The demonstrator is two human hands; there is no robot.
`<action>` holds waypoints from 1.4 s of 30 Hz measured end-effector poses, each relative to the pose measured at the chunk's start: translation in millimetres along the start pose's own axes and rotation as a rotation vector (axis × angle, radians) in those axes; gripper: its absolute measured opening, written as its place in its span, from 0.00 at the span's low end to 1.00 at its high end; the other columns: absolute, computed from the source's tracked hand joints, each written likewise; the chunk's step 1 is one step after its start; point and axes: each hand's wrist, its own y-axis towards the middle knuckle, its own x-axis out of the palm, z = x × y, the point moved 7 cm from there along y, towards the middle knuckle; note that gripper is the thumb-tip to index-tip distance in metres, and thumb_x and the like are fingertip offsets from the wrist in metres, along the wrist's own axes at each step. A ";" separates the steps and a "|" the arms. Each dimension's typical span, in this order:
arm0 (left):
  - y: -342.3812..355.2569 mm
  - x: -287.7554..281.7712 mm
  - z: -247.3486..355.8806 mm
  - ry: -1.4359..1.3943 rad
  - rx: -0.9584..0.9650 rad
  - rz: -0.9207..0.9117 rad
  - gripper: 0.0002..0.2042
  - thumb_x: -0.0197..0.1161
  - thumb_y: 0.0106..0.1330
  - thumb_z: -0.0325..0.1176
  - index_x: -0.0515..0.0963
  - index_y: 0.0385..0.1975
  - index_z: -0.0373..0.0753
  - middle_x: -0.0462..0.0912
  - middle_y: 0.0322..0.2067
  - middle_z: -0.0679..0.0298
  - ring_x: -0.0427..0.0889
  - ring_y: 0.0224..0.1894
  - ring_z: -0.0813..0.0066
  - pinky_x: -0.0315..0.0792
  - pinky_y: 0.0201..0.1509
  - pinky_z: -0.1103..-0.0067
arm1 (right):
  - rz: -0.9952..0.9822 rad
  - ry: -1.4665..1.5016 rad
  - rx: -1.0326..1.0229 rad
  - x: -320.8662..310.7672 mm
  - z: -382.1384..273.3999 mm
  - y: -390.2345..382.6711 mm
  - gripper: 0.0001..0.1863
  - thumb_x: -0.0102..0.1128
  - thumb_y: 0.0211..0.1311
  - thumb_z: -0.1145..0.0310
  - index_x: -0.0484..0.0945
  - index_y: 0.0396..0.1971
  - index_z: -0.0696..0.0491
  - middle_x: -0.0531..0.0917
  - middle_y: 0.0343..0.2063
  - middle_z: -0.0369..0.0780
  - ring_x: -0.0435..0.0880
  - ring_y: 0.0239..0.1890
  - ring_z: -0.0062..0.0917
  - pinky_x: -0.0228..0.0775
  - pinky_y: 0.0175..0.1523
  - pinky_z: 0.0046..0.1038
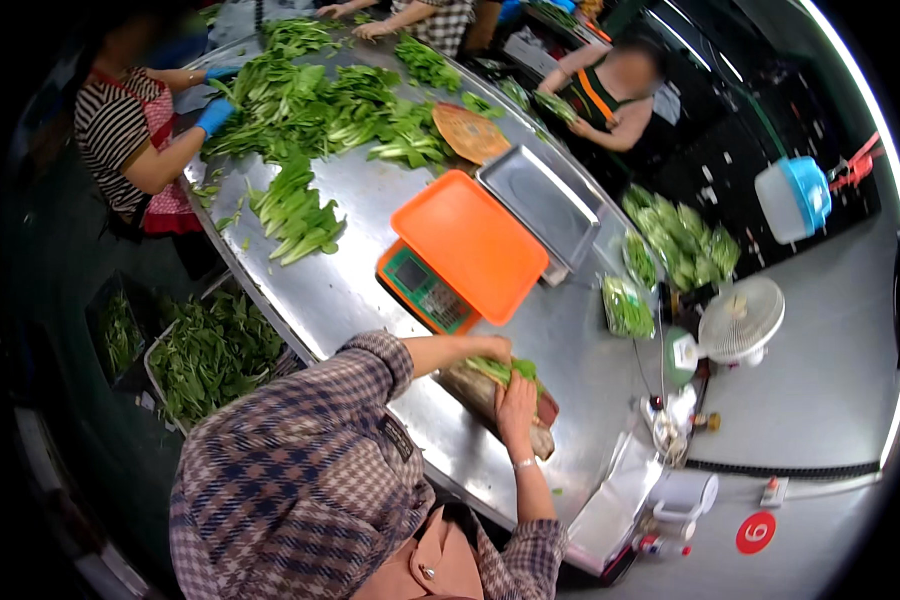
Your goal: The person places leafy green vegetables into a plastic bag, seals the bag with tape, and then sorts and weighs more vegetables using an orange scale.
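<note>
Both my hands are at a small bunch of leafy greens [508, 369] near the front edge of the metal table. My left hand [492, 348] closes on its far end, and my right hand [516, 402] grips its near side with bent fingers. Under the bunch lies a long brownish, roll-like object [470, 391], partly covered by my hands; I cannot make out its kind. Just beyond stands a scale [428, 290] with a green keypad panel and an orange tray [470, 246] on top.
Leafy greens [310, 105] are heaped at the table's far left, with a loose bunch [297, 215] nearer. A grey metal tray [540, 205], bagged greens [627, 307], a fan [740, 320] and plastic bags [615, 500] lie rightward. Co-workers stand around; a crate of greens [215, 355] sits below left.
</note>
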 end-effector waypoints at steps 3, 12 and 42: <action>-20.6 -3.5 5.7 -0.039 0.091 0.079 0.17 0.59 0.45 0.46 0.79 0.25 0.36 0.79 0.26 0.51 0.78 0.30 0.59 0.71 0.35 0.71 | -0.020 -0.004 0.026 -1.8 -14.2 -6.6 0.17 0.49 0.53 0.66 0.66 0.40 0.61 0.70 0.31 0.49 0.68 0.35 0.40 0.60 0.42 0.36; -64.9 10.1 34.6 0.140 0.372 -0.316 0.30 0.63 0.41 0.53 0.70 0.38 0.34 0.72 0.40 0.47 0.72 0.44 0.55 0.66 0.47 0.68 | 0.013 0.030 -0.004 0.3 -3.6 -10.9 0.15 0.47 0.55 0.67 0.66 0.38 0.61 0.69 0.29 0.48 0.68 0.33 0.39 0.60 0.39 0.35; -146.8 64.2 39.5 -0.841 0.149 0.770 0.38 0.52 0.59 0.38 0.32 0.59 0.32 0.41 0.59 0.46 0.44 0.62 0.57 0.45 0.62 0.74 | -0.336 0.794 0.522 3.7 45.2 -11.3 0.35 0.41 0.57 0.53 0.41 0.60 0.52 0.71 0.43 0.57 0.71 0.46 0.47 0.63 0.49 0.35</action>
